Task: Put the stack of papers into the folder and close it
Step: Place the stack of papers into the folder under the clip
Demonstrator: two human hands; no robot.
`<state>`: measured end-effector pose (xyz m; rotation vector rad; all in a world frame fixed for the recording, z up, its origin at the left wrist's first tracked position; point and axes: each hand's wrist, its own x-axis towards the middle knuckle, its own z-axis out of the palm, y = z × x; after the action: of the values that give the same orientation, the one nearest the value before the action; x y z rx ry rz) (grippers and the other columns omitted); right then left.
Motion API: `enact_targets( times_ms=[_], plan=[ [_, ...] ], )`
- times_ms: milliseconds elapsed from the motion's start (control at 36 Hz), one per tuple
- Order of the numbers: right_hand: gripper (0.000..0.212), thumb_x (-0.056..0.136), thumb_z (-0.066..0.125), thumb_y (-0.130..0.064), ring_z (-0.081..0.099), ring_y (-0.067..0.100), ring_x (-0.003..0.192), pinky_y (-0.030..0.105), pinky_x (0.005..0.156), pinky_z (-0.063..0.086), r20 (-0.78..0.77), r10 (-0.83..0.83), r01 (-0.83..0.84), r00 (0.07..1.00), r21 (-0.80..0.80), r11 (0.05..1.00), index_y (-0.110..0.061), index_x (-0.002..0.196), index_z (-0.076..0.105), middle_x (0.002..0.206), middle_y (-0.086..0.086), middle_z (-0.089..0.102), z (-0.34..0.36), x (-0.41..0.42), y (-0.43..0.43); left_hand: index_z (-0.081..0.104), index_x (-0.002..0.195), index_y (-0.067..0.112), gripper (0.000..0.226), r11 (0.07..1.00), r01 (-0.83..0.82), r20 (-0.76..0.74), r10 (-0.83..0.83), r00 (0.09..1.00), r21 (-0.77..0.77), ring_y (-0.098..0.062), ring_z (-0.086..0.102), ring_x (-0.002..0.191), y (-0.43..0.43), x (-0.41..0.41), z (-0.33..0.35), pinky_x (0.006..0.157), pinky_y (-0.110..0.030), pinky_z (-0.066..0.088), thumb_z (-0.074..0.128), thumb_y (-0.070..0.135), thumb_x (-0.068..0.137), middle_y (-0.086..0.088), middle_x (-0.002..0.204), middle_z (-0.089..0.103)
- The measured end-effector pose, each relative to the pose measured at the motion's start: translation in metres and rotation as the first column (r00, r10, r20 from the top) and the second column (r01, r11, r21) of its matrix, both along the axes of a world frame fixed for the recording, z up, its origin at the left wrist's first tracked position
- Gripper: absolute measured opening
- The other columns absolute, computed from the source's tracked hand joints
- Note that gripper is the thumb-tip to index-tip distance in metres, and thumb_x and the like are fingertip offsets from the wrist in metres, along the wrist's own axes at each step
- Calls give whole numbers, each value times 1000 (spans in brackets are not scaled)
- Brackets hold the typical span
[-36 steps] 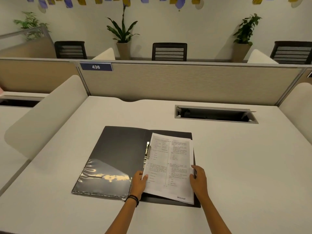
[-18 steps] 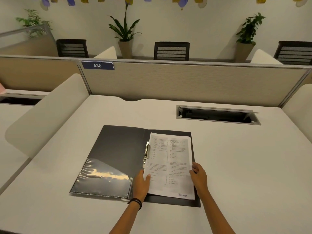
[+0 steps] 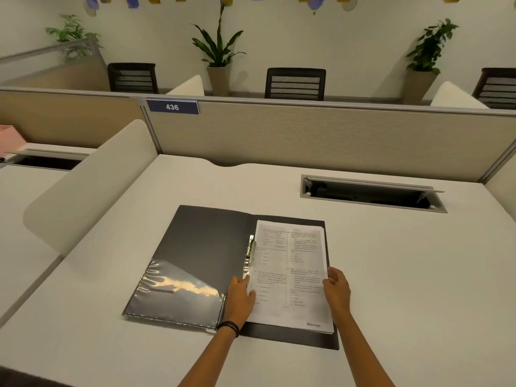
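Note:
A dark grey folder point(image 3: 201, 244) lies open and flat on the white desk, with a clear plastic pocket point(image 3: 176, 297) on its left flap and a metal clip point(image 3: 250, 254) along the spine. The stack of printed papers point(image 3: 290, 269) rests on the right flap, its left edge beside the clip. My left hand point(image 3: 240, 296) grips the stack's lower left edge, thumb on top. My right hand point(image 3: 336, 286) holds the lower right edge.
A cable tray opening point(image 3: 371, 192) is sunk into the desk behind the folder. A beige partition point(image 3: 307, 141) closes the back and a curved white divider point(image 3: 92, 185) stands at the left. Bare desk surface point(image 3: 418, 275) lies to the right.
The papers have slid a little up the right flap toward the clip and squared up; both hands moved with them along the side edges.

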<state>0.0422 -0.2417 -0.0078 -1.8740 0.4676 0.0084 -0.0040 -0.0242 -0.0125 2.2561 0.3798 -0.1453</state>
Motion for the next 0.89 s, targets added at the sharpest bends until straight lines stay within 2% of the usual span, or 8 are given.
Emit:
enact_targets(
  times_ms=[167, 250, 500, 556, 611, 667, 778, 889],
  plan=[
    [27, 90, 52, -7, 56, 28, 99, 42, 90, 48, -12, 63, -64, 998, -38, 997, -7, 117, 50, 122, 17, 58, 0, 4, 0, 54, 117, 11, 27, 998, -54, 3, 54, 999, 29, -25, 48, 111, -1, 4, -1, 98, -35, 47, 53, 18, 91, -13, 115, 49],
    [28, 91, 52, -9, 56, 34, 104, 45, 93, 47, -11, 19, -20, 1000, -45, 999, -6, 118, 49, 124, 18, 57, 1, 8, -3, 55, 115, 12, 25, 998, -58, 9, 58, 998, 32, -26, 50, 110, 1, 4, -2, 97, -35, 47, 53, 19, 91, -12, 113, 51],
    [20, 91, 50, -7, 59, 34, 99, 41, 88, 49, -32, 38, -41, 999, -106, 994, -3, 110, 55, 115, 20, 61, -1, 16, -3, 53, 116, 11, 26, 1000, -5, -50, 7, 999, 28, -26, 55, 110, 9, 11, 2, 98, -37, 48, 53, 20, 91, -10, 117, 54],
    [20, 92, 50, -10, 59, 35, 100, 43, 90, 49, -52, 35, -41, 998, -128, 991, -1, 108, 57, 114, 21, 62, -1, 21, -5, 54, 110, 11, 21, 1000, 22, -73, -21, 997, 13, -24, 56, 104, 14, 15, 4, 94, -34, 49, 52, 19, 91, -7, 111, 56],
    [19, 92, 49, -10, 59, 35, 98, 44, 90, 49, -61, 27, -34, 998, -127, 991, -1, 107, 58, 112, 21, 63, -1, 27, -9, 55, 100, 12, 11, 999, 48, -86, -47, 995, 19, -22, 58, 91, 20, 19, 6, 84, -29, 51, 50, 18, 92, -3, 97, 56],
    [18, 91, 48, -6, 59, 33, 95, 44, 89, 50, -53, 9, -15, 999, -106, 994, -2, 106, 58, 110, 22, 63, 0, 35, -12, 56, 96, 11, 9, 998, 16, -46, -13, 999, 58, -25, 60, 88, 26, 25, 9, 77, -26, 48, 49, 16, 92, -6, 92, 59],
    [19, 91, 50, -9, 56, 26, 91, 43, 88, 49, -51, 13, -15, 999, -43, 999, -4, 109, 56, 113, 20, 61, 4, 55, -13, 53, 114, 7, 24, 990, -133, 157, 125, 980, 43, -25, 59, 103, 33, 48, 20, 87, -28, 47, 51, 13, 92, -13, 116, 60],
    [23, 92, 49, -12, 54, 23, 92, 35, 84, 46, -66, 12, -12, 998, -10, 1000, -7, 113, 55, 118, 18, 60, 8, 78, -9, 48, 126, 8, 36, 993, -58, 148, 72, 986, -98, -26, 51, 120, 29, 89, 29, 98, -31, 41, 53, 15, 91, -13, 132, 52]
  ],
)
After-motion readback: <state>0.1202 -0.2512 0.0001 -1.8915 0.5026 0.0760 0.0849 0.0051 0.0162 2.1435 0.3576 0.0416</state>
